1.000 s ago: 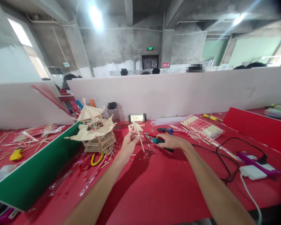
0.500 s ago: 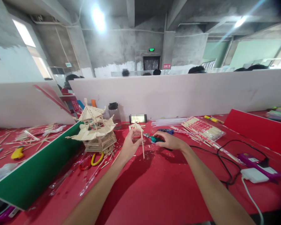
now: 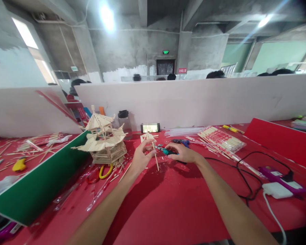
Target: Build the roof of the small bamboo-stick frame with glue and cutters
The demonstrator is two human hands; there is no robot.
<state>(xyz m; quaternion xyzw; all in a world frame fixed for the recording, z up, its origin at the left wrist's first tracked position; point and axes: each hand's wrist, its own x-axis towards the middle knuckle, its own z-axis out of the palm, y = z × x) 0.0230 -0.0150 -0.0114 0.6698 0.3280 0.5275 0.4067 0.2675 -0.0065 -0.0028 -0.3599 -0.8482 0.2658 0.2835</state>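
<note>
Between its thumb and fingers, my left hand (image 3: pixel 142 157) pinches a thin wooden stick (image 3: pixel 157 164), whose lower end points down toward me. My right hand (image 3: pixel 185 153) is wrapped around teal-handled pliers (image 3: pixel 166 151), with the jaws pointing left at the stick. Whether the jaws touch it I cannot tell. Just behind my left fingers stands a small peaked roof of sticks (image 3: pixel 147 136), partly hidden by that hand. To the left is a larger stick-built pagoda model (image 3: pixel 108 144) with tiered roofs.
A phone (image 3: pixel 150 128) leans on the white partition (image 3: pixel 193 102), near a black-lidded bottle (image 3: pixel 124 122). Right of my hands lie a blue glue gun (image 3: pixel 185 143), bagged sticks (image 3: pixel 223 141), black cable and a purple power strip (image 3: pixel 280 177). A green board (image 3: pixel 46 177) stands left; yellow-handled scissors (image 3: pixel 105 172) lie nearby.
The stick's lower end has swung slightly to the right. Both hands keep nearly the same place and grip, and the view has tilted a little.
</note>
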